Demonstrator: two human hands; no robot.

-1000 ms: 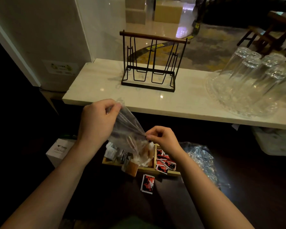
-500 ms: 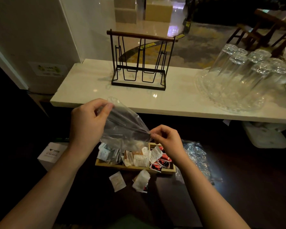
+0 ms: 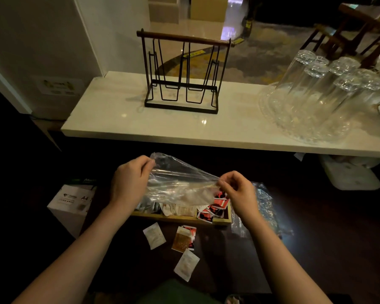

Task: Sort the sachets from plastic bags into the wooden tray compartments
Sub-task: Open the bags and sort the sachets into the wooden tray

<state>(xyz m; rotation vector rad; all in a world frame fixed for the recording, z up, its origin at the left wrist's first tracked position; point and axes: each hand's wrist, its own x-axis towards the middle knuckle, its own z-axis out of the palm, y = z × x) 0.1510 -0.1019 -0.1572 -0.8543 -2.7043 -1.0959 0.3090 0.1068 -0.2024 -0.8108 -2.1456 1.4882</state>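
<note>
from the head camera, my left hand point(image 3: 130, 183) and right hand point(image 3: 237, 189) each pinch a side of the clear plastic bag point(image 3: 180, 185), now lower and flatter over the wooden tray point(image 3: 223, 220); more loose sachets point(image 3: 155, 235) lie on the dark surface before the tray's front edge than half a second ago.

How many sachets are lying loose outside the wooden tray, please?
4: a white sachet left of the others, a brown sachet lying over a red one, and a white sachet nearest the person. The bag may hide others.
</note>
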